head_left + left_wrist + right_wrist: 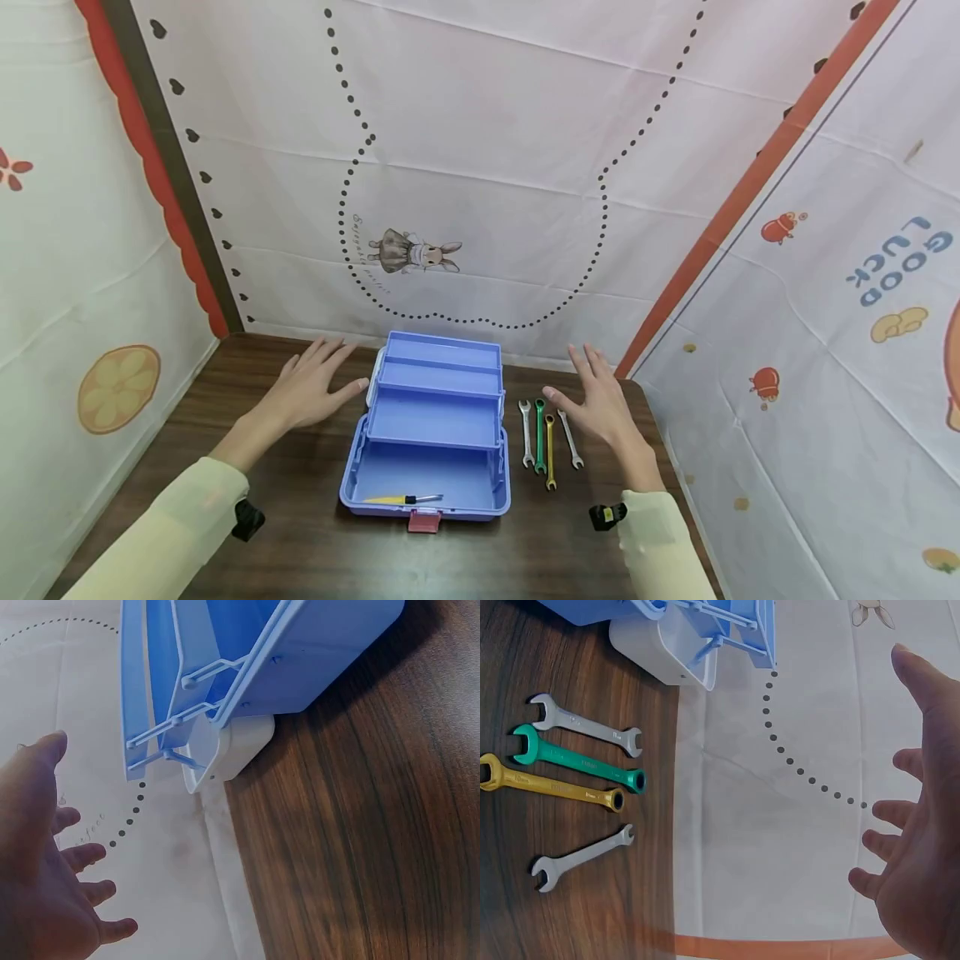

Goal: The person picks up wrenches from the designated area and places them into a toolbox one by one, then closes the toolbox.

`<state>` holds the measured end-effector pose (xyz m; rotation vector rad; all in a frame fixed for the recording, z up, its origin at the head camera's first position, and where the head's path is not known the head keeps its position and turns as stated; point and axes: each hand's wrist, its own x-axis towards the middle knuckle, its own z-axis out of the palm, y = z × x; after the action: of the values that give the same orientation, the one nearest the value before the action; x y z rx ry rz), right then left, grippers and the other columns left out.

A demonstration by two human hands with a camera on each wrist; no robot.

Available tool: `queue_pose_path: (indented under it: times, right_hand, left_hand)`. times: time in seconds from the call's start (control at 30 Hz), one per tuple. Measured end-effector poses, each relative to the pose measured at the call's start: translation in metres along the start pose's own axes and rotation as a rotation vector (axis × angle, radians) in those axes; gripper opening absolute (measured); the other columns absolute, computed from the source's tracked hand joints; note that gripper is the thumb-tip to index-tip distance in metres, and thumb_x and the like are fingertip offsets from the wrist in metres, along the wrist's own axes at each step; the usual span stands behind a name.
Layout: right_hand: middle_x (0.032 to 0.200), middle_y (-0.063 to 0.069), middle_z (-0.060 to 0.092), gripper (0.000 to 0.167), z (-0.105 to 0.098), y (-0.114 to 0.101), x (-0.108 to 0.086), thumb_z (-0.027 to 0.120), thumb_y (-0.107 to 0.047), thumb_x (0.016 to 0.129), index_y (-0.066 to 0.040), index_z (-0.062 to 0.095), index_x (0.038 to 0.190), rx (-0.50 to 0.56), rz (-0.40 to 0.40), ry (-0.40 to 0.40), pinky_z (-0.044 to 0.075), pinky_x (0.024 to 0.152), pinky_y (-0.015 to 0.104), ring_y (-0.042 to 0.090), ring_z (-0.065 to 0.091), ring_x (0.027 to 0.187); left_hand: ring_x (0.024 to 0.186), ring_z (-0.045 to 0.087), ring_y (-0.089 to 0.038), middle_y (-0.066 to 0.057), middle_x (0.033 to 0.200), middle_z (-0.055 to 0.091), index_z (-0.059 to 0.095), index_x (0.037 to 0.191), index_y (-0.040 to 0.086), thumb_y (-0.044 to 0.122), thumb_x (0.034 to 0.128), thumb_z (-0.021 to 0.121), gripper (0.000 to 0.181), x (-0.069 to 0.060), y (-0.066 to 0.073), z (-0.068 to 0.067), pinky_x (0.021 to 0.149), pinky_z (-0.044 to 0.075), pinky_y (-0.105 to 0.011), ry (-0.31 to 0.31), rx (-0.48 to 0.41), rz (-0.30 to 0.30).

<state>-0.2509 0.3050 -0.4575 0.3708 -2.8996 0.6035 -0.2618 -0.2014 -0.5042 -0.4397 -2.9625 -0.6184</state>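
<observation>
A blue toolbox point(427, 481) stands unfolded on the table, its tiered trays raised toward the back. In its bottom compartment lies a yellow-and-black screwdriver point(405, 500). My left hand point(306, 392) hovers left of the box with fingers spread, holding nothing. On the other side my right hand point(597, 402) is held over the table, fingers apart and nothing in them. Nearest to it are a small silver wrench point(581, 859), a yellow wrench point(551, 786), a green wrench point(581, 765) and a larger silver wrench point(585, 726), lying right of the toolbox.
The dark wooden table point(300, 517) is bounded by printed white cloth point(487, 167) at the back and on both sides. A white lid part point(649, 649) sits behind the blue trays. The pink latch point(424, 522) hangs at the box's front.
</observation>
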Motion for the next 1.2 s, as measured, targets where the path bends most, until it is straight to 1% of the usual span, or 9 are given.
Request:
queue_pose_path:
  times: [0.1,0.27,0.43,0.53,0.7,0.83,0.97,1.1,1.2]
  right_hand:
    - [0.177,0.015,0.011,0.097,0.002,0.000,-0.002,0.067,-0.063,0.097,-0.024,0.019,0.171,0.045,0.006,-0.011,0.019,0.119,0.078,0.046,0.009,0.160]
    - [0.177,0.014,0.010,0.097,0.011,0.001,-0.006,0.068,-0.062,0.097,-0.027,0.016,0.172,0.103,0.021,-0.027,0.025,0.117,0.078,0.048,0.014,0.159]
    - [0.175,0.018,0.017,0.097,0.027,0.004,-0.011,0.072,-0.057,0.097,-0.018,0.021,0.171,0.152,0.012,-0.019,0.027,0.118,0.075,0.047,0.020,0.157]
    - [0.173,0.020,0.023,0.095,0.038,0.006,-0.015,0.073,-0.054,0.098,-0.013,0.025,0.169,0.176,0.012,-0.014,0.029,0.119,0.073,0.046,0.024,0.156]
    - [0.170,0.020,0.032,0.091,0.056,0.009,-0.018,0.075,-0.050,0.098,-0.013,0.030,0.168,0.224,0.048,-0.009,0.031,0.120,0.070,0.044,0.031,0.154]
    - [0.167,0.021,0.036,0.088,0.069,0.009,-0.020,0.076,-0.047,0.098,-0.012,0.034,0.166,0.270,0.081,0.004,0.033,0.119,0.069,0.044,0.034,0.153]
    - [0.164,0.021,0.041,0.084,0.083,0.010,-0.022,0.077,-0.042,0.098,-0.010,0.037,0.165,0.313,0.109,0.009,0.039,0.116,0.066,0.042,0.041,0.148]
    - [0.151,0.024,0.054,0.080,0.097,0.011,-0.022,0.081,-0.035,0.096,-0.004,0.043,0.160,0.344,0.130,0.045,0.049,0.107,0.062,0.042,0.054,0.135]
    - [0.142,0.026,0.060,0.078,0.107,0.013,-0.022,0.083,-0.032,0.094,0.001,0.047,0.155,0.376,0.165,0.072,0.051,0.104,0.061,0.044,0.058,0.128]
  left_hand:
    - [0.157,0.016,-0.052,-0.024,0.171,0.026,0.033,0.167,0.011,0.068,0.1046,0.049,0.086,0.000,-0.001,-0.001,0.116,0.014,-0.083,0.003,-0.002,0.005]
    - [0.155,0.019,-0.053,-0.026,0.169,0.029,0.032,0.167,0.010,0.057,0.1070,0.055,0.079,-0.001,-0.003,0.001,0.112,0.023,-0.084,0.011,0.006,0.018]
    - [0.152,0.025,-0.056,-0.028,0.167,0.032,0.033,0.166,0.008,0.053,0.1076,0.057,0.077,-0.005,-0.007,0.007,0.108,0.029,-0.085,0.010,-0.021,0.032]
    - [0.149,0.030,-0.057,-0.031,0.165,0.033,0.035,0.164,0.004,0.044,0.1081,0.061,0.073,-0.011,-0.008,0.015,0.109,0.030,-0.083,0.004,-0.113,0.031]
    - [0.146,0.036,-0.056,-0.034,0.160,0.038,0.035,0.162,-0.003,0.035,0.1098,0.060,0.069,-0.024,-0.013,0.037,0.116,0.032,-0.074,-0.017,-0.278,0.014]
    - [0.144,0.040,-0.056,-0.034,0.158,0.041,0.036,0.161,-0.002,0.038,0.1105,0.059,0.069,-0.032,-0.016,0.054,0.113,0.036,-0.073,-0.039,-0.377,-0.037]
    - [0.140,0.046,-0.055,-0.034,0.156,0.045,0.037,0.160,-0.002,0.036,0.1107,0.059,0.067,-0.038,-0.016,0.067,0.112,0.039,-0.071,-0.064,-0.464,-0.088]
    - [0.139,0.050,-0.052,-0.033,0.155,0.047,0.038,0.160,-0.002,0.036,0.1110,0.058,0.065,-0.041,-0.015,0.078,0.112,0.043,-0.067,-0.098,-0.535,-0.137]
    - [0.139,0.051,-0.050,-0.032,0.154,0.047,0.039,0.159,-0.003,0.036,0.1111,0.058,0.064,-0.040,-0.013,0.083,0.112,0.045,-0.064,-0.116,-0.604,-0.162]
